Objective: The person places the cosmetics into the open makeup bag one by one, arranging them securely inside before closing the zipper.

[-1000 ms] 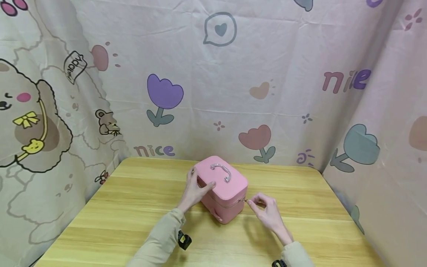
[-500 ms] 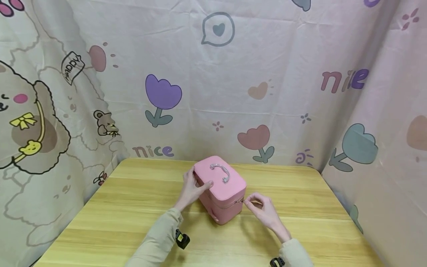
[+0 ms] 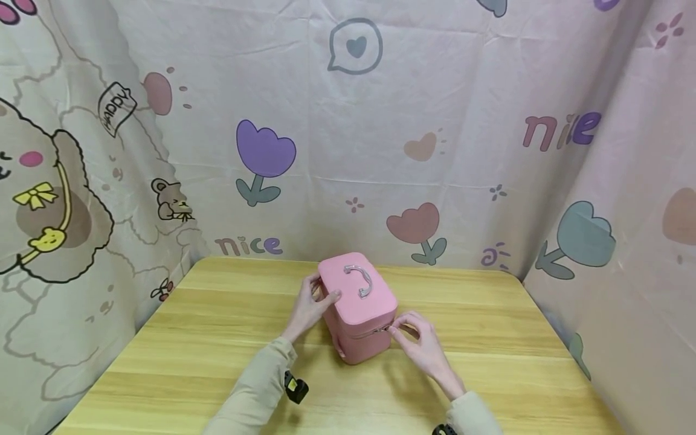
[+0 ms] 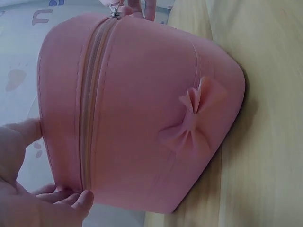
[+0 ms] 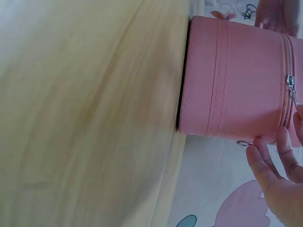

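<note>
A pink cosmetic case (image 3: 356, 290) stands upright on the table, its lid down and a silver handle (image 3: 361, 281) on top. My left hand (image 3: 310, 307) grips the lid's left side, thumb over the top edge and fingers down the side. In the left wrist view, a zipper (image 4: 92, 90) runs under the lid, and a pink bow (image 4: 191, 120) decorates the wall below. At the near right corner my right hand (image 3: 418, 344) pinches the zipper pull (image 5: 293, 94). Its other fingers (image 5: 262, 165) spread against the case in the right wrist view.
The case rests on a light wood table (image 3: 217, 350). Behind it and at both sides hangs a printed cloth (image 3: 326, 133) with tulips, bears and lettering. Each sleeve has a black wrist camera (image 3: 295, 386) near the cuff.
The right hand has moved left with the zipper pull along the case's short side. The case has turned slightly, its near end shifting left, and the left hand has moved with it.
</note>
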The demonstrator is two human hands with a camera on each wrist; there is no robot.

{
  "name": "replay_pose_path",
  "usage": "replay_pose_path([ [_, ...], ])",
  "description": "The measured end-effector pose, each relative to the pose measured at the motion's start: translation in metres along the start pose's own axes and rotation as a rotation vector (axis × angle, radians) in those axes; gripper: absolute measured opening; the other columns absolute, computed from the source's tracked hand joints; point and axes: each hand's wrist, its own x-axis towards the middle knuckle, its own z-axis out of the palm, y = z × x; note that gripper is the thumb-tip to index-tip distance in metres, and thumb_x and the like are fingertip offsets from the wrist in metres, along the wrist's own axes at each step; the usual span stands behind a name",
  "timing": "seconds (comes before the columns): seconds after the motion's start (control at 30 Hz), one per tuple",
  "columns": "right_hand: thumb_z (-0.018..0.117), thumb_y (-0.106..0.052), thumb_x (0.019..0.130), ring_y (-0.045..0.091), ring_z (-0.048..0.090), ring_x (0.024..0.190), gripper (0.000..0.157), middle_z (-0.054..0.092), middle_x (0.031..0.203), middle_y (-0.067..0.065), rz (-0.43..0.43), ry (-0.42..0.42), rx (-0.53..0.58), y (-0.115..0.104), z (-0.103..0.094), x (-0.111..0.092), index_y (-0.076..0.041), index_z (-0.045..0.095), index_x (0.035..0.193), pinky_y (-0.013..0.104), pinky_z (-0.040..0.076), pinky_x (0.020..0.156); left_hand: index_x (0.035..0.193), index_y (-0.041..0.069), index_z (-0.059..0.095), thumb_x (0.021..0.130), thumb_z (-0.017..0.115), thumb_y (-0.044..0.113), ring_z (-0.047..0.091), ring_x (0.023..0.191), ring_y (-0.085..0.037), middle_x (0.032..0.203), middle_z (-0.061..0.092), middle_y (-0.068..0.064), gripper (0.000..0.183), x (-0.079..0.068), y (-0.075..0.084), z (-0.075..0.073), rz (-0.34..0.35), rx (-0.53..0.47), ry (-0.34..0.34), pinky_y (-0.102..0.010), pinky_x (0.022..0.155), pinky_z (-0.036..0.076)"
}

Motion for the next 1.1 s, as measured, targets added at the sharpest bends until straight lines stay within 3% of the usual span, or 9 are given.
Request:
replay_pose_path([
  [0.13,0.062,0.002,0.078,0.016,0.060,0.085,0.006,0.062,0.084,0.014,-0.035,0.022,-0.050,-0.003,0.003,-0.001,-0.004,0.062,0.079,0.039,0.050,0.087,0.134,-0.001,0.034,0.082,0.063,0.026,0.047,0.114,-0.036,0.129,0.039,-0.024,0.066,-0.004,0.006,0.003,-0.002,0.175,0.050,-0.042,0.097,0.044],
  [0.23,0.063,0.001,0.078,0.017,0.061,0.083,0.005,0.064,0.082,0.012,-0.081,0.033,-0.091,-0.004,0.004,-0.002,-0.003,0.062,0.078,0.038,0.051,0.085,0.136,-0.001,0.030,0.085,0.058,0.029,0.053,0.104,-0.030,0.122,0.039,-0.023,0.066,-0.009,0.008,0.007,-0.007,0.288,0.067,-0.038,0.091,0.048],
  [0.37,0.063,0.002,0.077,0.020,0.062,0.080,0.005,0.065,0.078,0.009,-0.115,0.038,-0.120,-0.005,0.005,-0.002,-0.003,0.062,0.078,0.036,0.052,0.084,0.142,0.006,0.017,0.080,0.060,0.044,0.047,0.110,-0.029,0.124,0.035,-0.021,0.084,-0.016,0.010,0.013,-0.035,0.366,0.047,-0.041,0.097,0.043],
  [0.5,0.064,0.001,0.077,0.021,0.062,0.080,0.005,0.065,0.077,0.007,-0.102,0.047,-0.139,-0.008,0.006,-0.003,-0.004,0.063,0.078,0.032,0.052,0.084,0.145,0.019,0.005,0.064,0.065,0.063,0.033,0.121,-0.031,0.132,0.027,-0.018,0.110,-0.024,0.014,0.018,-0.070,0.423,0.017,-0.050,0.100,0.037],
  [0.7,0.065,-0.003,0.077,0.017,0.062,0.080,0.006,0.065,0.076,0.002,-0.104,0.073,-0.156,0.001,0.007,-0.003,-0.009,0.063,0.077,0.029,0.051,0.084,0.144,0.022,0.000,0.060,0.067,0.065,0.028,0.124,-0.031,0.134,0.024,-0.016,0.116,-0.030,0.016,0.020,-0.060,0.411,0.000,-0.055,0.098,0.036],
  [0.9,0.065,-0.017,0.080,0.008,0.061,0.084,0.004,0.064,0.079,-0.011,-0.130,0.068,-0.240,0.025,0.009,-0.002,-0.017,0.063,0.077,0.029,0.050,0.084,0.144,0.016,0.004,0.061,0.068,0.063,0.028,0.126,-0.030,0.139,0.022,-0.016,0.115,-0.031,0.019,0.021,-0.081,0.368,-0.004,-0.054,0.102,0.033],
  [1.1,0.067,-0.020,0.078,0.004,0.059,0.084,0.007,0.061,0.077,-0.017,-0.116,0.080,-0.246,0.027,0.011,-0.004,-0.023,0.061,0.075,0.031,0.049,0.082,0.143,0.008,0.010,0.063,0.071,0.055,0.031,0.127,-0.031,0.139,0.025,-0.017,0.111,-0.028,0.017,0.021,-0.071,0.295,-0.011,-0.051,0.105,0.032],
])
